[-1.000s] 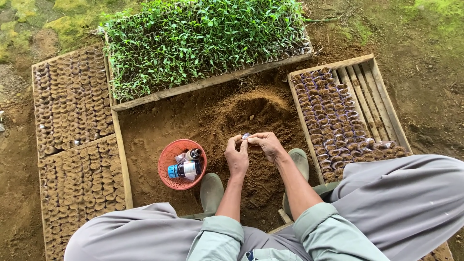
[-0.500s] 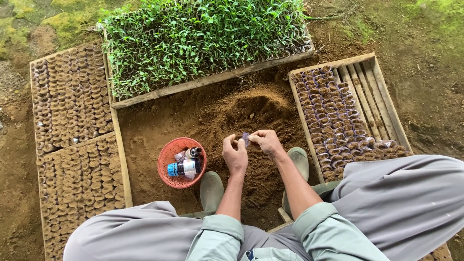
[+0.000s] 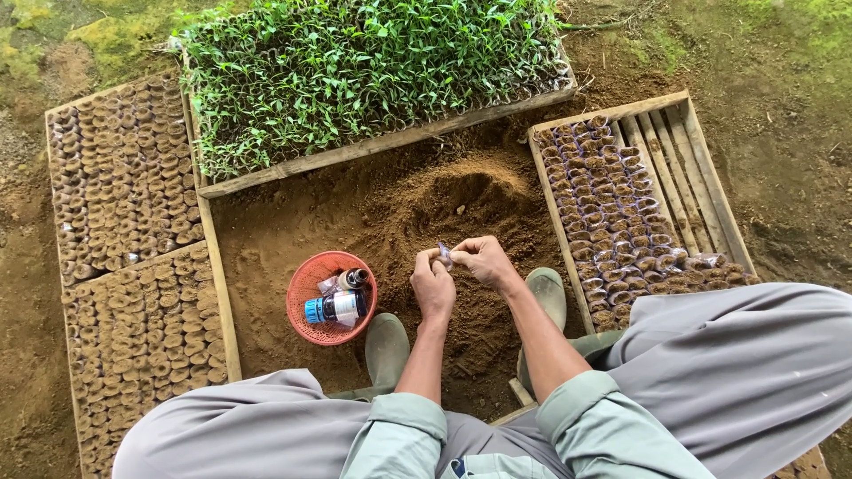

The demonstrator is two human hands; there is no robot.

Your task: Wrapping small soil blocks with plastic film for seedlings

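Small bag (image 3: 445,255): mostly hidden, probably clear plastic; pinched between fingertips of left hand (image 3: 433,286) and right hand (image 3: 485,260), above soil heap (image 3: 461,200).

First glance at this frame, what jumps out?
The dense green seedling tray at top centre stands out first. Below it, over a mound of loose soil, the left hand and right hand pinch a small clear pouch together. A red basket with bottles sits left of the hands, and wooden trays of filled soil pots flank both sides.
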